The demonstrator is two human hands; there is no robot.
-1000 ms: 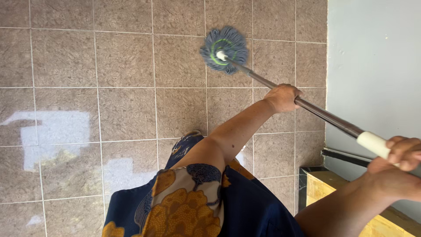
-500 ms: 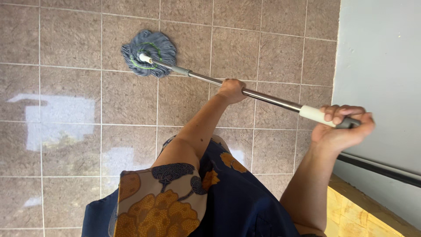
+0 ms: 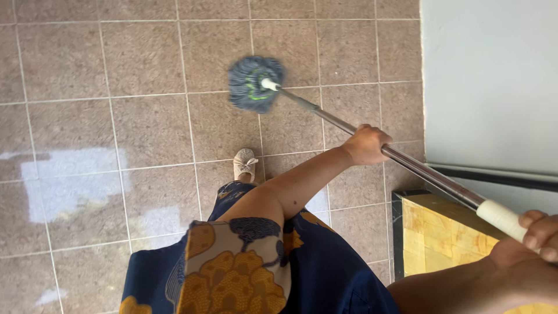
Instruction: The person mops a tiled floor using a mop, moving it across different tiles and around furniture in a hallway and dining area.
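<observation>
Both hands grip the mop [image 3: 254, 85], its head far ahead.

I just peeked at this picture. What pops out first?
The round grey mop head with green rings, on the brown tiled floor near the top. Its shiny pole slants down to the right, gripped mid-way by the left hand and at the white end by the right hand.
</observation>
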